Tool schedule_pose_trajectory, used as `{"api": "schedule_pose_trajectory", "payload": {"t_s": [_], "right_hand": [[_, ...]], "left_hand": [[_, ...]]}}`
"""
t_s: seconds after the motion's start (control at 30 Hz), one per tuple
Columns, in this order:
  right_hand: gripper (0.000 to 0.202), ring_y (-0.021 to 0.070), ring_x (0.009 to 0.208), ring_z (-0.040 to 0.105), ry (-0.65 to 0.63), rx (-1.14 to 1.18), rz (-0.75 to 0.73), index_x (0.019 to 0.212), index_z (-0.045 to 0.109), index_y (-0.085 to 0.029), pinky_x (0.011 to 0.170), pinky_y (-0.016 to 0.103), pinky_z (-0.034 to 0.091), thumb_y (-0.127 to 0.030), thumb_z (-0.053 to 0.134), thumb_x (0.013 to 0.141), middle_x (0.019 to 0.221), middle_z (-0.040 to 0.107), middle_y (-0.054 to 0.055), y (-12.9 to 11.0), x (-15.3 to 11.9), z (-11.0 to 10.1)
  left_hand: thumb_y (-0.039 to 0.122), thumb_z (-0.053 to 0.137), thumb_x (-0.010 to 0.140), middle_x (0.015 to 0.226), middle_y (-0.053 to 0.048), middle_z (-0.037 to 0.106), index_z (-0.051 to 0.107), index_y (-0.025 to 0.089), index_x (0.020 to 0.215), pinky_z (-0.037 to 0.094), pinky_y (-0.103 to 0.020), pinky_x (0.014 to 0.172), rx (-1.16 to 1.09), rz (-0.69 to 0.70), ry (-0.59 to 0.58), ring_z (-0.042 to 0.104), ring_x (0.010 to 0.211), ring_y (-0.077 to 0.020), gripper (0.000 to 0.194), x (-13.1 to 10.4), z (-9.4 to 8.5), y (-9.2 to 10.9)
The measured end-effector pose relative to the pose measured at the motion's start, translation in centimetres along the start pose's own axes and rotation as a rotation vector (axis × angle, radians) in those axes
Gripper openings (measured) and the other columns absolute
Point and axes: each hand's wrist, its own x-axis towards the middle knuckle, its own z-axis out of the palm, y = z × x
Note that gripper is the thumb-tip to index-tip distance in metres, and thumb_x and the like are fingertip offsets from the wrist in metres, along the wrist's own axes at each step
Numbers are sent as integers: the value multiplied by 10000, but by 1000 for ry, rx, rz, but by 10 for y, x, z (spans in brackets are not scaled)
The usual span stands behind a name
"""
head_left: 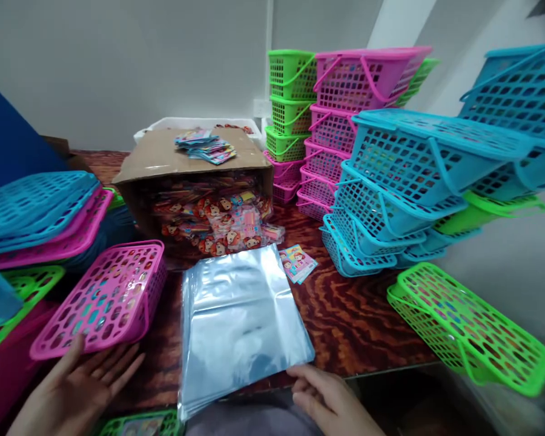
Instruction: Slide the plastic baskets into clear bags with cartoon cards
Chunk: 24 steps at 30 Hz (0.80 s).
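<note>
My left hand (82, 381) is open, palm up with fingers spread, at the near end of a lidded pink basket (113, 297); its thumb overlaps the basket's rim. A stack of clear, shiny plastic bags (240, 321) lies flat on the table in front of me. At the near right corner of the stack, my right hand (327, 393) has its fingers curled and its fingertips at the edge of a plastic bag. Small printed cards (298, 264) lie just beyond the bags on the right.
Behind the bags, a cardboard box (136, 160) holds many small printed packets, with more cards (204, 146) on top. Filled pink baskets (333, 130), blue baskets (390, 181) and a green basket (472, 327) line the right side. Blue lids (36, 200) are piled at left.
</note>
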Motion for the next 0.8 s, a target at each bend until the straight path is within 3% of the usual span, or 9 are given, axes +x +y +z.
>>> {"api": "schedule_pose_trajectory", "payload": {"t_s": [0.1, 0.23, 0.4, 0.5, 0.57, 0.7, 0.8], "right_hand": [[444, 223, 950, 688, -77, -47, -21, 1250, 667, -181, 831, 267, 500, -339, 550, 852, 1070, 746, 87, 3, 12, 9], [443, 216, 924, 691, -170, -100, -88, 1232, 682, -197, 809, 259, 486, -306, 587, 813, 1043, 752, 69, -5, 29, 21], [379, 234, 967, 679, -184, -67, -137, 1194, 708, -210, 863, 296, 460, -310, 586, 849, 1031, 757, 63, -45, 45, 29], [322, 237, 964, 673, -191, 90, -186, 1128, 727, -200, 859, 319, 470, -320, 591, 861, 996, 751, 65, -75, 63, 43], [342, 248, 1024, 656, -189, 234, -231, 1144, 711, -190, 895, 344, 475, -324, 615, 845, 1084, 730, 83, -92, 82, 59], [694, 304, 1301, 513, -176, 445, -264, 1405, 526, -196, 1039, 435, 432, -445, 708, 783, 1421, 565, 120, -120, 124, 95], [988, 306, 1413, 410, -233, 690, -257, 1526, 347, -238, 1150, 477, 337, -547, 792, 699, 1537, 454, 96, -137, 142, 114]], "left_hand": [[289, 568, 864, 891, -78, 684, 683, 223, 904, 614, -567, 772, 76, -79, 66, 728, 846, -308, 139, -3, 8, 10], [158, 535, 855, 929, -72, 683, 665, 201, 858, 647, -464, 678, 53, -67, 103, 718, 777, -252, 137, -14, 19, 18], [61, 501, 861, 797, -42, 661, 660, 169, 917, 638, -420, 551, 36, -27, 110, 684, 645, -203, 200, -31, 30, 23], [33, 524, 853, 775, -33, 664, 657, 158, 907, 634, -359, 528, 17, 3, 99, 674, 606, -177, 190, -36, 32, 25], [40, 532, 860, 781, -43, 676, 654, 147, 880, 630, -340, 509, -2, 8, 116, 678, 600, -178, 163, -35, 30, 26], [57, 565, 854, 841, -87, 710, 658, 124, 873, 652, -364, 566, -35, -5, 104, 721, 695, -221, 116, -34, 20, 23], [43, 582, 825, 929, -122, 736, 676, 103, 895, 663, -357, 644, -25, -7, 59, 739, 795, -237, 132, -49, 13, 15]]}}
